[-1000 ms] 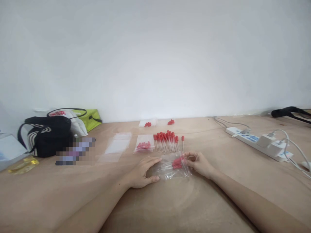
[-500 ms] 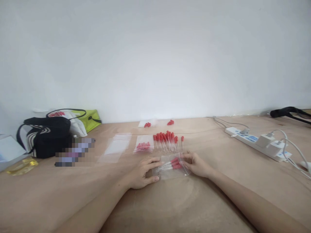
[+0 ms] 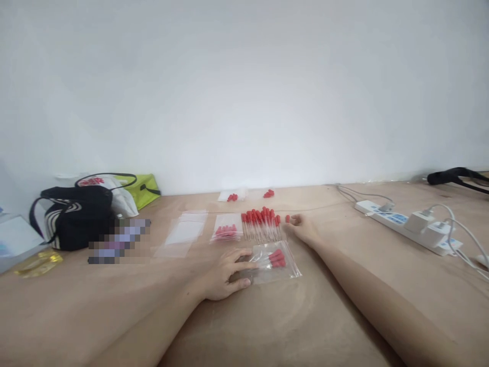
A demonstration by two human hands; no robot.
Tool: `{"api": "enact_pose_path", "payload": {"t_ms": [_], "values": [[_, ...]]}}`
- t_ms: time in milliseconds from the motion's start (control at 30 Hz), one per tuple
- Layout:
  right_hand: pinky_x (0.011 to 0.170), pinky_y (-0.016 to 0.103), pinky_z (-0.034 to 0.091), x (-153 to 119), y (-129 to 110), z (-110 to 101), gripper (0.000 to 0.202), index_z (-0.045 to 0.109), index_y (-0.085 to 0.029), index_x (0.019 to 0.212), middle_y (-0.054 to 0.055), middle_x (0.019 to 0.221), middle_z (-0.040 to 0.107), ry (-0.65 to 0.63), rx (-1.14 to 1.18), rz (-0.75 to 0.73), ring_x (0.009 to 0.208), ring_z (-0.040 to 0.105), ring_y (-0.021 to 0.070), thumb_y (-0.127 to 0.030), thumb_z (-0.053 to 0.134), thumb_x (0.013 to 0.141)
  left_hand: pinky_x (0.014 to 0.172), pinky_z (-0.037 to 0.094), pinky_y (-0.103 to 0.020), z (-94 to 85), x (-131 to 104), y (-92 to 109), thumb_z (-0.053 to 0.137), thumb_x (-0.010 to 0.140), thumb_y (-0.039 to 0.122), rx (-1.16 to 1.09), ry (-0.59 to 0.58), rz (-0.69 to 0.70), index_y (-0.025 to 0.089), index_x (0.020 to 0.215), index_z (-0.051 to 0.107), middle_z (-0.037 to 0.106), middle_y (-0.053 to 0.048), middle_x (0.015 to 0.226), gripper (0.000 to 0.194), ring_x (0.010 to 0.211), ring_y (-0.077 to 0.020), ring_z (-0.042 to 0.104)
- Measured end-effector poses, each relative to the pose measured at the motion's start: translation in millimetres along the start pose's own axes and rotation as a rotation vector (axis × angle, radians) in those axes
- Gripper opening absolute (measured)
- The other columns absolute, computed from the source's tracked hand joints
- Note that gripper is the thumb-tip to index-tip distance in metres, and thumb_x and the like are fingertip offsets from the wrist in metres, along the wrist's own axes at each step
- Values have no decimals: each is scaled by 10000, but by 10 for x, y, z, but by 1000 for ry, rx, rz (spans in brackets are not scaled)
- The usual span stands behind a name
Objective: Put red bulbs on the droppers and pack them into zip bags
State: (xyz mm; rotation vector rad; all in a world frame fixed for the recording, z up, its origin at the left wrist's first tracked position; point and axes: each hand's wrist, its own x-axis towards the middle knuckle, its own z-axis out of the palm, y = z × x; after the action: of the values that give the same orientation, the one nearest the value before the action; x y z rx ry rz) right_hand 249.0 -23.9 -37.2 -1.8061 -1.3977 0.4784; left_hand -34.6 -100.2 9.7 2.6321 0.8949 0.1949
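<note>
A clear zip bag lies flat on the table, with several red-bulbed glass droppers inside it. My left hand rests with spread fingers on the bag's left end. Beyond the bag is a row of loose droppers, red bulbs pointing away from me. At the right end of that row, my right hand has its fingers curled around a single dropper; the bulb shows and the stem is hidden behind the hand.
Left of the row sits a stack of filled bags, then flat clear bags. More bagged droppers lie near the wall. A black bag stands at far left, a white power strip with cables at right.
My right hand has let go of the zip bag's open end and moved away from me to the lone dropper. My left hand stays on the bag.
</note>
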Motion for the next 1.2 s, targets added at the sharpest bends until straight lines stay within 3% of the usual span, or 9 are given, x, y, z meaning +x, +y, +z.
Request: {"api": "enact_pose_path", "payload": {"t_ms": [233, 433, 567, 667, 767, 1000, 1200], "values": [[699, 277, 401, 5, -17, -28, 337, 526, -97, 1022, 128, 903, 624, -48, -217, -32, 847, 577, 212, -237, 486, 718, 983, 267, -449, -9, 0, 23, 466, 816, 309, 4, 10, 31, 291, 1155, 500, 370, -56, 1293, 342, 1195, -252, 318], [736, 340, 392, -195, 98, -235, 436, 411, -71, 1171, 188, 980, 571, -70, -249, -151, 873, 553, 253, -147, 415, 742, 988, 242, -466, 16, 3, -13, 450, 827, 332, 32, 4, 42, 325, 1225, 416, 335, -40, 1323, 399, 1212, -255, 291], [582, 303, 442, -411, 119, -384, 532, 223, -129, 1263, 64, 815, 543, -36, 86, -290, 603, 546, 158, -268, 387, 777, 990, 238, -460, 25, 7, -29, 442, 832, 340, 50, -1, 43, 320, 1230, 411, 331, -44, 1324, 400, 1215, -254, 284], [400, 243, 418, -563, 82, -392, 618, 129, -214, 1257, -38, 719, 450, 4, 463, -179, 425, 469, 92, -383, 434, 747, 987, 243, -459, 25, 13, -27, 443, 831, 341, 50, -3, 41, 314, 1226, 420, 337, -49, 1320, 397, 1209, -256, 294], [377, 230, 434, -646, 24, -311, 701, 128, -242, 1226, -65, 690, 428, 34, 699, -72, 428, 489, 88, -400, 531, 674, 984, 245, -463, 28, 17, -24, 448, 828, 341, 46, 10, 43, 316, 1220, 427, 345, -48, 1315, 394, 1206, -260, 298], [390, 228, 455, -679, -31, -130, 679, 194, -246, 1168, -72, 679, 455, -71, 839, -28, 435, 507, 85, -399, 591, 639, 975, 253, -473, 23, 9, -19, 459, 820, 336, 39, 5, 34, 318, 1218, 430, 351, -53, 1312, 399, 1202, -264, 305], [419, 237, 467, -715, -92, -92, 616, 231, -237, 1087, -78, 672, 455, -67, 835, -62, 464, 534, 96, -426, 597, 629, 974, 264, -459, 22, 12, -22, 454, 825, 343, 43, 31, 59, 326, 1208, 439, 364, -42, 1305, 384, 1195, -253, 315]]}}
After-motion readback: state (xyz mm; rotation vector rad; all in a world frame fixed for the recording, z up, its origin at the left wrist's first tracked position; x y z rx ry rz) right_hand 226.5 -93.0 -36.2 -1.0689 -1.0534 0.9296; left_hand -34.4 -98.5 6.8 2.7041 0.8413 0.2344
